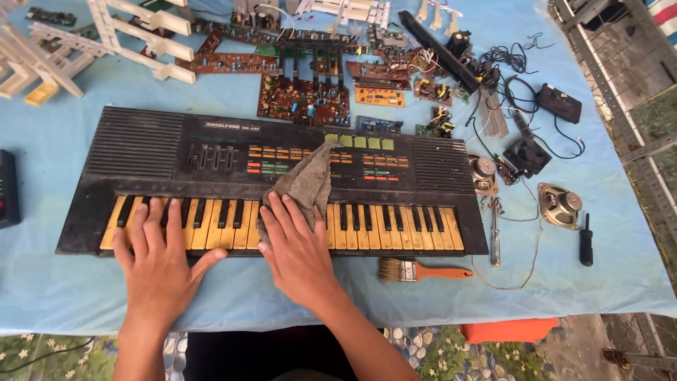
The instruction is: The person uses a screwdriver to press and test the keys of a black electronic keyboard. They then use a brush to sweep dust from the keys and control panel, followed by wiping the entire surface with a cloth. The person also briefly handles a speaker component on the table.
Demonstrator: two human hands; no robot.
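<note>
An old black electronic keyboard (pixel 211 152) with yellowed keys lies across a table covered in light blue cloth (pixel 56 289). My left hand (pixel 161 261) rests flat on the left keys, fingers spread, holding nothing. My right hand (pixel 296 250) presses flat on a grey-brown rag (pixel 307 182) that lies over the middle keys and reaches up onto the button panel.
A paintbrush with an orange handle (pixel 423 270) lies in front of the keyboard. Two loose speakers (pixel 559 205), a screwdriver (pixel 586 241) and wires sit to the right. Brown circuit boards (pixel 303 99) and white plastic key frames (pixel 134 32) lie behind. A black box (pixel 7 187) is at the left edge.
</note>
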